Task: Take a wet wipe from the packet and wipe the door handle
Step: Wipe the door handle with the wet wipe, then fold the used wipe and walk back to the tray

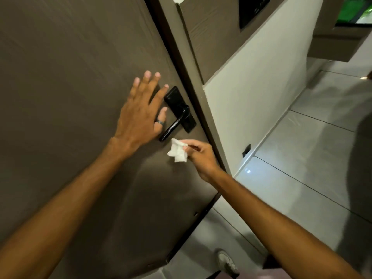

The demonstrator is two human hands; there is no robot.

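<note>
A black lever door handle (174,123) on a black backplate (180,108) is mounted near the right edge of a brown door (70,77). My left hand (141,109) is flat against the door just left of the handle, fingers spread, a ring on the thumb. My right hand (199,156) pinches a crumpled white wet wipe (178,151) just below the lever's free end, not touching it. No packet is in view.
A dark door frame (193,97) runs along the door's right edge, with a white wall (251,93) beyond it. Pale floor tiles (302,168) spread to the right. A shoe (226,260) shows at the bottom. A black panel (251,11) hangs on the wall above.
</note>
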